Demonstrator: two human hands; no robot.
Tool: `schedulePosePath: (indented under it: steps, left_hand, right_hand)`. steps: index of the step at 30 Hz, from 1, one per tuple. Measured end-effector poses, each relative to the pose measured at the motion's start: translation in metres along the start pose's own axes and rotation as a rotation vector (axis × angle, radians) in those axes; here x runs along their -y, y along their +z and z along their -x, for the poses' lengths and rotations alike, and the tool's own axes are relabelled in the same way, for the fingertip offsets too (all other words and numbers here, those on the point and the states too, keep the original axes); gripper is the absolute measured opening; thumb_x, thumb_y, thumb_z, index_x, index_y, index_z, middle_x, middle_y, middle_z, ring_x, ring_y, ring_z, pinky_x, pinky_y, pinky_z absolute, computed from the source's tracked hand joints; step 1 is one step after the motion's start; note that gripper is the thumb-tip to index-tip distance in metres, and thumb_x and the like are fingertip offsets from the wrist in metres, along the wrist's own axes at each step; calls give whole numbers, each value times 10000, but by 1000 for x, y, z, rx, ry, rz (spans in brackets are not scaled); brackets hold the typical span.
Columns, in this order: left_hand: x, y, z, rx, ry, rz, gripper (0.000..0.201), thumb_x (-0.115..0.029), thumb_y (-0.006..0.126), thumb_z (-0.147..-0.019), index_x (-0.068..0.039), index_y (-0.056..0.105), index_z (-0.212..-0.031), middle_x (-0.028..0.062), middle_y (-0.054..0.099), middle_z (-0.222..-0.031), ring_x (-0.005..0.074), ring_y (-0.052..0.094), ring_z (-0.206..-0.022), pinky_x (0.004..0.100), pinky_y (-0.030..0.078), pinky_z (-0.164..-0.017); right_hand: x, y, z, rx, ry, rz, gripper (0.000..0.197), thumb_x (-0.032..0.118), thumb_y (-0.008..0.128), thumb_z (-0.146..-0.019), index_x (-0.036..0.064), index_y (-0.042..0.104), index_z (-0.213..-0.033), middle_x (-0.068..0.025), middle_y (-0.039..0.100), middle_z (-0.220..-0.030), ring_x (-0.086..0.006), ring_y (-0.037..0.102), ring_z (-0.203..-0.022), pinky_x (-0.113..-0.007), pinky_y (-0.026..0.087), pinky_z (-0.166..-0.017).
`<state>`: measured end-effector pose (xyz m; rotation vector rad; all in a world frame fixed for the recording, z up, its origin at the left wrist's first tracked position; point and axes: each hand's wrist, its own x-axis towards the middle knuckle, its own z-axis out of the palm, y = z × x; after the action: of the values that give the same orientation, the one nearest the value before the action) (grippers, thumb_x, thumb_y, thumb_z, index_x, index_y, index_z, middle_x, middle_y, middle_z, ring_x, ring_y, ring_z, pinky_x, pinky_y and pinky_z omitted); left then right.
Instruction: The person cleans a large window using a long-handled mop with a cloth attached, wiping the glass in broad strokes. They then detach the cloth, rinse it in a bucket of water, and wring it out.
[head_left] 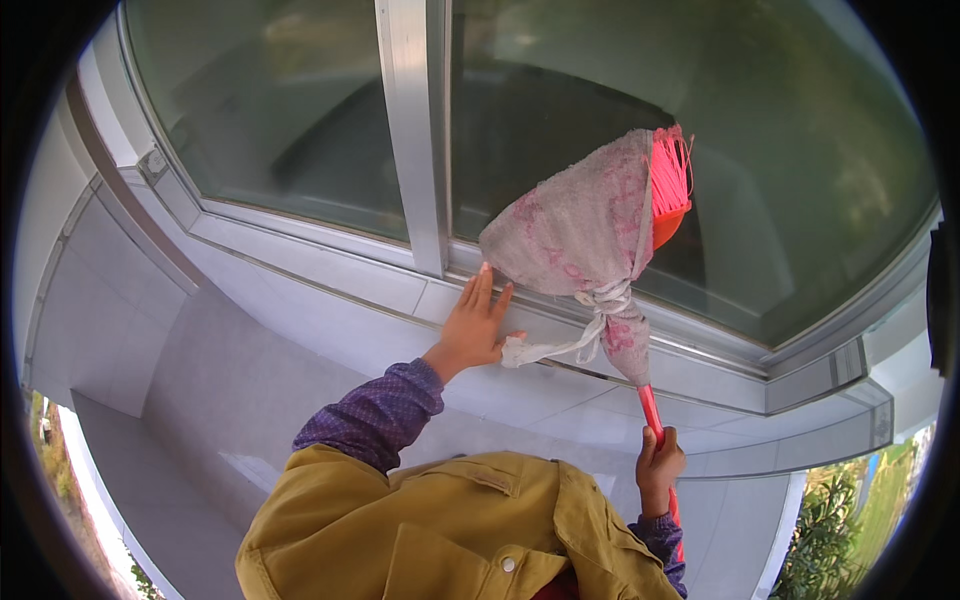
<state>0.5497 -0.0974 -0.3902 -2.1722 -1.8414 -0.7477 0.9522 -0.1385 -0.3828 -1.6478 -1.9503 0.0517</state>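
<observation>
We observe the fingers of the right hand [661, 465] closed around the red handle [650, 408] of a broom [672, 182]. Fingers of the left hand [472, 328] are spread, gripping nothing, beside the lower left corner of the cloth [575, 215]; we cannot tell whether they touch it. This grey, pink-blotched cloth wraps the broom head, leaving pink bristles showing at the right, and is bound by a white tie [608, 300] whose loose end hangs near the left thumb. The broom head lies over the window glass [560, 110], above the pale sill [385, 285]. We cannot confirm contact with the pane.
</observation>
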Motion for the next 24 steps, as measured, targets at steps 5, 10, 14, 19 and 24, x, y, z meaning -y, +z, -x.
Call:
schedulePosePath:
  steps: [5, 10, 14, 19, 24]
  left_hand:
    - [1, -1, 0, -25, 20, 8, 794, -556, 564, -903, 48, 438, -1402, 423, 175, -1493, 489, 222, -1428, 489, 212, -1176]
    - [1, -2, 0, -26, 4, 33, 780, -544, 557, -914, 52, 436, -1402, 412, 176, -1502, 477, 224, -1432, 486, 215, -1174]
    - [-1, 2, 1, -51, 5, 28, 774, -541, 552, -919, 53, 436, -1402, 408, 177, -1504, 474, 226, -1432, 485, 215, -1173]
    - [-3, -4, 0, -35, 10, 34, 776, -542, 546, -921, 58, 433, -1400, 421, 176, -1494, 490, 220, -1429, 492, 216, -1169]
    - [-3, -5, -2, -51, 27, 31, 771, -536, 544, -922, 73, 440, -1384, 445, 202, -1466, 515, 210, -1422, 522, 228, -1157]
  right_hand:
    - [44, -17, -52, -87, -124, -69, 407, 434, 589, -957, 62, 513, -810, -144, 527, -556, -386, 538, -492, -436, 387, -457]
    - [30, -9, -52, -84, -68, -92, 455, 467, 554, -970, 52, 504, -791, -150, 515, -556, -389, 526, -490, -421, 380, -457]
    - [-16, -16, -15, -121, 100, -125, 518, 494, 499, -993, 25, 492, -774, -150, 469, -543, -318, 463, -459, -405, 343, -453]
    - [-56, -32, 12, -187, 236, -326, 532, 472, 509, -1001, 18, 472, -728, -41, 410, -539, -138, 368, -481, -331, 282, -447]
    - [-21, -68, -24, -147, 222, -532, 511, 445, 541, -998, 41, 465, -695, 39, 388, -571, -50, 330, -530, -257, 240, -469]
